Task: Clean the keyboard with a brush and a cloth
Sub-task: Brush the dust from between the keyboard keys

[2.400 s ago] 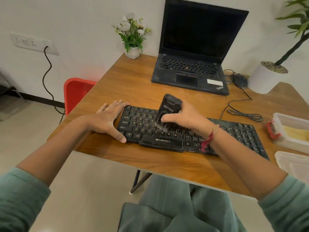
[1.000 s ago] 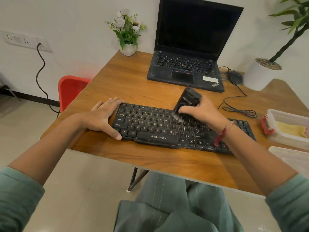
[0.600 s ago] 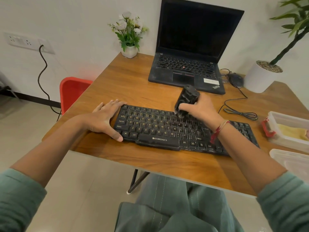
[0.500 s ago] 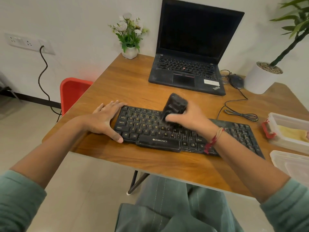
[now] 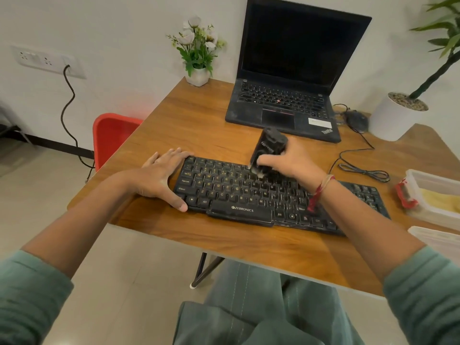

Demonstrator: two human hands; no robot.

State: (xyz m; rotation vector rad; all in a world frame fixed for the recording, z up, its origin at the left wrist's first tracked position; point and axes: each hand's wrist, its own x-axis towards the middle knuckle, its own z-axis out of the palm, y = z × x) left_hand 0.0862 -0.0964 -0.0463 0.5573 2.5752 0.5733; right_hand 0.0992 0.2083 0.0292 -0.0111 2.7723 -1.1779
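Desk: wooden top (image 5: 199, 125) pushed up against a white wall, pale tiled floor below.
Hard to see: the brush's bristles are just a pale blur under the right hand (image 5: 291, 163). That forearm covers part of the keyboard's right half. The clear tub (image 5: 428, 174), the yellow cloth (image 5: 440, 200) inside it and the lid (image 5: 438, 240) in front are all chopped off by the right frame edge.
Brush: black and chunky (image 5: 270, 148), right-hand fingers wrapped round it. It's tilted away, bristles down on the upper key rows around mid-board.
Left hand: flat (image 5: 161, 178), fingers straight and close together against the keyboard's left end, thumb spread to its front corner.
Keyboard: black Zebronics (image 5: 239, 195), a bit skewed, near the desk's front edge.
Back of desk: open ThinkPad laptop (image 5: 286, 105) with a dark screen, flower pot (image 5: 198, 75) in the back-left corner, mouse (image 5: 357, 119) and looped cable to the right.
Moving room: a strip of wood shows between keyboard and laptop. A red chair (image 5: 112, 135) sits just off the left edge.
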